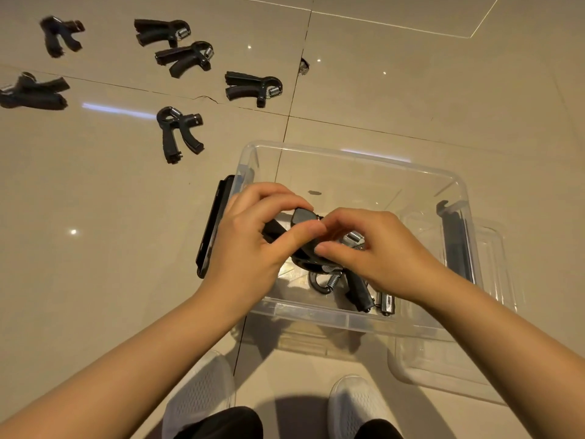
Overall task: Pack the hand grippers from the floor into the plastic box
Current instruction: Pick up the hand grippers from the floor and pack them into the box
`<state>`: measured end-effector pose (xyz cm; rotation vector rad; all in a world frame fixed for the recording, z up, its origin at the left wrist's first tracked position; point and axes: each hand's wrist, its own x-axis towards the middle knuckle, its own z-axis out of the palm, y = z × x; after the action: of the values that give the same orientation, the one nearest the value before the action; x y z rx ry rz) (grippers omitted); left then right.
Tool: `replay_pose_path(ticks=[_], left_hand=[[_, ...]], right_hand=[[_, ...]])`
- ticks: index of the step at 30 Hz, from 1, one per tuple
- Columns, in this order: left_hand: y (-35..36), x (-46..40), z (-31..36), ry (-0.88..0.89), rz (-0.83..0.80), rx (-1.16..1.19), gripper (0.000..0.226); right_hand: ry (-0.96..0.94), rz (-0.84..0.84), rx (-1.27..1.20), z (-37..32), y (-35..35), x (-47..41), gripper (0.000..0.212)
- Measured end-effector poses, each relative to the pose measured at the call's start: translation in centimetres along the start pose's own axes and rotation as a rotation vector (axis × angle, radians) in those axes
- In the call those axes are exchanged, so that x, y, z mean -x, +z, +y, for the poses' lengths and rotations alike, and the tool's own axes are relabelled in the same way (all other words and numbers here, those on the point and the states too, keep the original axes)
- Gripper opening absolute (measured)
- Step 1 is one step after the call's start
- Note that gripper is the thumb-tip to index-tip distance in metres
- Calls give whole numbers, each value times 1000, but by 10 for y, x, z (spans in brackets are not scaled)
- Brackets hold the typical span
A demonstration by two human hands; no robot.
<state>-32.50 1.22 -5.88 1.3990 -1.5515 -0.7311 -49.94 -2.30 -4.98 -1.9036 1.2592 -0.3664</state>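
Note:
A clear plastic box (357,160) stands on the tiled floor in front of me. Over its left half both hands hold one black hand gripper (304,217). My left hand (253,239) grips its handle and my right hand (373,251) pinches its spring end. Below them, on the box's bottom, lies another black hand gripper (357,289) with a steel spring. Several more black hand grippers lie on the floor at the upper left, the nearest (180,131) just beyond the box's far left corner, another (253,87) farther back.
The box's clear lid (493,312) lies on the floor under its right side. Black latches sit on the box's left (210,226) and right (456,242) ends. My two white shoes (354,403) are at the bottom. A small dark chip (304,66) marks a tile joint.

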Motion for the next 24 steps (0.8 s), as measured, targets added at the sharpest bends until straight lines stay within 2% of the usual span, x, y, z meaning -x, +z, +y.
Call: replay_pose_path(ticks=[3, 7, 10, 12, 15, 17, 21, 24], left_hand=[[4, 2, 0, -38, 15, 6, 20], [-7, -4, -4, -40, 6, -10, 33], [-21, -4, -25, 109, -22, -353, 49], [-24, 4, -42, 108, -104, -512, 55], [-19, 14, -58, 8, -166, -532, 58], [-18, 13, -58, 2, -170, -541, 57], [-18, 13, -57, 20, -182, -555, 57], [-18, 14, -56, 47, -154, -564, 57]], right_hand=[[-25, -14, -60, -7, 6, -3, 19], [-46, 138, -30, -4, 8, -11, 15], [133, 261, -285, 6, -4, -18, 10], [252, 296, -446, 13, -8, -21, 10], [369, 339, -633, 19, -7, -23, 8], [420, 362, -698, 21, -4, -23, 15], [423, 344, -711, 20, -1, -23, 22], [325, 291, -623, 19, -3, -22, 24]])
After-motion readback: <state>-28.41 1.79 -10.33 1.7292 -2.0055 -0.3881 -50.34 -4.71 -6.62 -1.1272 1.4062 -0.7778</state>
